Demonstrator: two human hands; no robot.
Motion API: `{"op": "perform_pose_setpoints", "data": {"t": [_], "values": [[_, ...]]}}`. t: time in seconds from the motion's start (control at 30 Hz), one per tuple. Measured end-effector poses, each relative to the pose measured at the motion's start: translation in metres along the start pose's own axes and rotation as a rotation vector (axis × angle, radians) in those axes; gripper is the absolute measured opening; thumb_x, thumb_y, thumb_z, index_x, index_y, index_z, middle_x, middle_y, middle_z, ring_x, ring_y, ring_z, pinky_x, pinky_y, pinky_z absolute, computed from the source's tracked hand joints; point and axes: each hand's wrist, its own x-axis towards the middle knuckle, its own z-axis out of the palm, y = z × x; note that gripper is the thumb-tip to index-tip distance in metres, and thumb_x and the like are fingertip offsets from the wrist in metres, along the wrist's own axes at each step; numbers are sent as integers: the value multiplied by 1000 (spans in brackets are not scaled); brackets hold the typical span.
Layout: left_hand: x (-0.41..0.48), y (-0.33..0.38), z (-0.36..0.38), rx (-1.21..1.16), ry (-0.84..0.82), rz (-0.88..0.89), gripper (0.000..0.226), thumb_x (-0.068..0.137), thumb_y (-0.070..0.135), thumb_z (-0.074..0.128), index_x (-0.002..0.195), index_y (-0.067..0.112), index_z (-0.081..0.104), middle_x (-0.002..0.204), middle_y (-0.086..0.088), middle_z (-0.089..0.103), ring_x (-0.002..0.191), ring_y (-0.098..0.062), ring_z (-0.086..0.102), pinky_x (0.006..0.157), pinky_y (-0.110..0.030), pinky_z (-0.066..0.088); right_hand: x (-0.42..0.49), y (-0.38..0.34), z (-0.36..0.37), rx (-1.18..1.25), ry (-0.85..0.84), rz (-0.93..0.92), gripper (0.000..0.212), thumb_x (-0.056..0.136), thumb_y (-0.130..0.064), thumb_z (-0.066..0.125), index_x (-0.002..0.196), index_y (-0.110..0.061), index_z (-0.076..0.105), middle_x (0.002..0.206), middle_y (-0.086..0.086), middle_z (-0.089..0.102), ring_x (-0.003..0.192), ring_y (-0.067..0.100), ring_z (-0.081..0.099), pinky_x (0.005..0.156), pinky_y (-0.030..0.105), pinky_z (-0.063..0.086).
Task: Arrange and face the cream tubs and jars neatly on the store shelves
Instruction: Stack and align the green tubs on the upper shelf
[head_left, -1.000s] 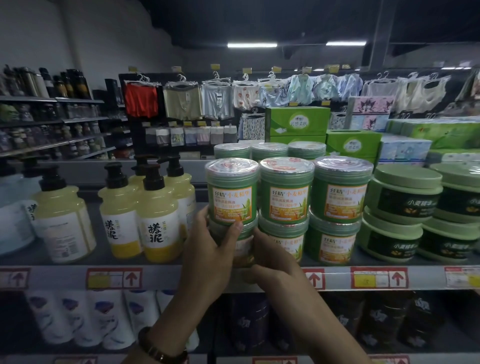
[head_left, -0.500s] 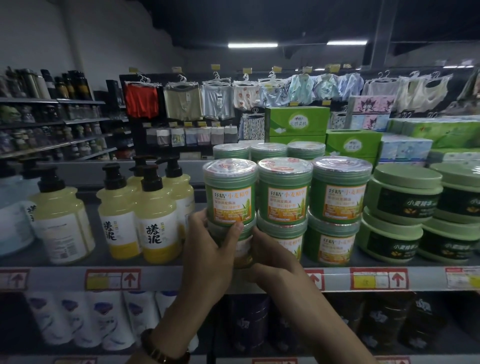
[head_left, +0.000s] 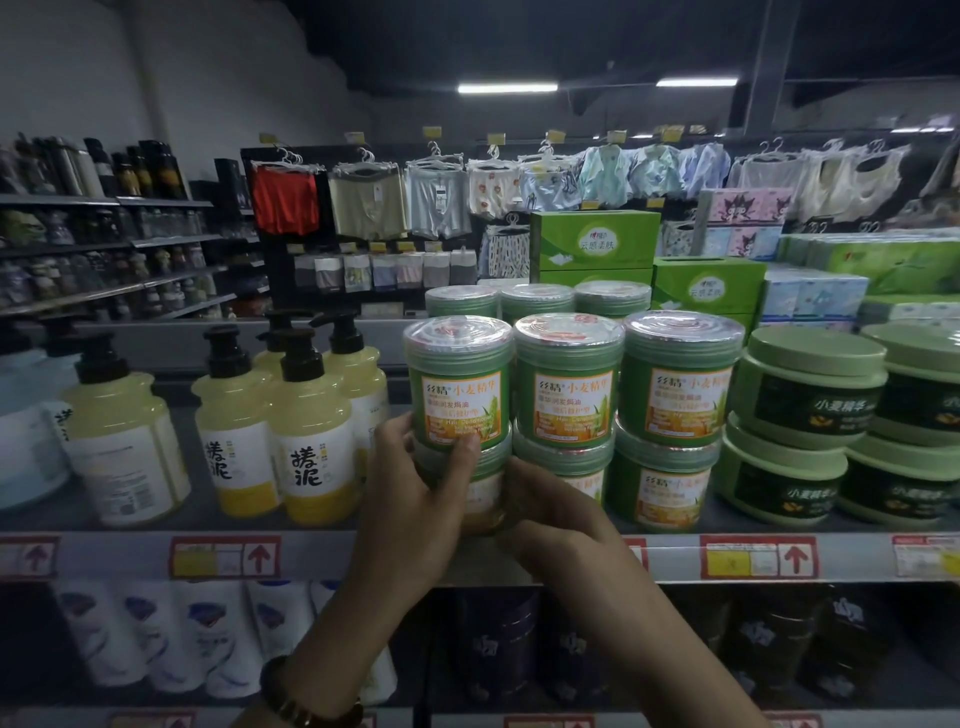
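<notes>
I'm squaring the leftmost stack on the shelf (head_left: 322, 556): left grip (head_left: 421, 499) and right grip (head_left: 553, 514) both curl around the bottom jar (head_left: 488, 501). Next I'd twist its label frontward without toppling the top jar (head_left: 460, 384).

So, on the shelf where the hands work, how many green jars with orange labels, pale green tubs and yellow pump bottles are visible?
Green jars with orange labels: 9 (3 show only lids, behind; left hand and right hand grip the bottom-left one)
Pale green tubs: 4
Yellow pump bottles: 5
Total: 18
</notes>
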Motion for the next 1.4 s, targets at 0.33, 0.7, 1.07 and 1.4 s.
{"op": "perform_pose_setpoints", "data": {"t": [0.33,0.7,1.07,1.4], "values": [[1,10,-15,-94,-96,-57,35,101,37,54,135,29,48,118,23,57,92,29,57,69,1,46,-12,-4,-15,-128,49,165,60,71,-23,62,130,-24,75,121,-9,79,119,8,71,112,40,54],[7,-2,-20,81,-181,-55,96,65,70,79,147,40,38,137,23,60,123,2,61,103,-39,55,-6,-16,-14,-89,99,127,47,96,17,53,97,-26,72,86,-25,79,89,-9,74,83,14,59],[13,-10,-19,75,-142,-43,97,58,71,83,141,45,41,135,21,60,126,-6,61,103,-46,56,-5,-14,6,-82,67,68,48,90,18,54,107,-23,74,110,-12,81,113,10,73,95,24,56],[20,-18,-29,50,-213,-20,102,57,81,82,144,47,42,139,18,61,127,-7,62,104,-45,55,-8,-16,12,-75,46,58,40,85,1,69,121,-17,71,116,-9,81,114,6,73,102,28,58]]}}
